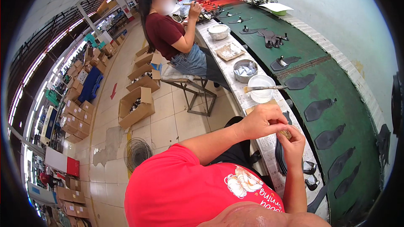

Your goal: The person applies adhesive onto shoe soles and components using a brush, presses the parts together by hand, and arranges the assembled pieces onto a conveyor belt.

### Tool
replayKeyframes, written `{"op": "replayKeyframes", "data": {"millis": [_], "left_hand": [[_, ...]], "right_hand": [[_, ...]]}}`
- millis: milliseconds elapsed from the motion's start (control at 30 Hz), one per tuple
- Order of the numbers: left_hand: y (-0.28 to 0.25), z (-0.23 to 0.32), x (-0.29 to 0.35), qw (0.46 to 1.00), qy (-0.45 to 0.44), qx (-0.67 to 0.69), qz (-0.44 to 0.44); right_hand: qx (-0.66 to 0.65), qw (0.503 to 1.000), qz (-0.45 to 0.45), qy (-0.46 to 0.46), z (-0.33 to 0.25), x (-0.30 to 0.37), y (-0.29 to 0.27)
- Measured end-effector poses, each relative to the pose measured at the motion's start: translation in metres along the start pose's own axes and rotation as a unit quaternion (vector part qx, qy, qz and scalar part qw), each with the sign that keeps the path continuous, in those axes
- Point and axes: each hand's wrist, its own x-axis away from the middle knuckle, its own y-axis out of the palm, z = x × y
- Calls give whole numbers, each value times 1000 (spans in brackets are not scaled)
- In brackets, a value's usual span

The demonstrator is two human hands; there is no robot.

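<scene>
My left hand (261,122) and my right hand (293,143) meet over the white-topped bench, fingers bent and pinched together. Between the right fingers shows a small yellowish-brown piece (286,134), too covered to name; what the left fingertips hold is hidden. Just beyond my hands, a flat brush (265,88) with a pale handle end and dark tip lies across a white bowl (261,94). Under my right wrist is a stack of dark shoe soles (279,159). Two glossy black pieces (310,181) rest beside my right forearm.
A green conveyor belt (294,101) on the right carries several black soles (330,136). Farther along the bench stand a metal bowl (245,70) with pale contents and another bowl (219,32). A co-worker (168,33) sits beyond. Cartons (136,107) and a wire-caged fan (138,153) stand left.
</scene>
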Motion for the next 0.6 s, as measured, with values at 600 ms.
{"op": "replayKeyframes", "data": {"millis": [600], "left_hand": [[18,6,5,987,45,135,78]], "right_hand": [[54,996,20,-68,-19,10,-10]]}}
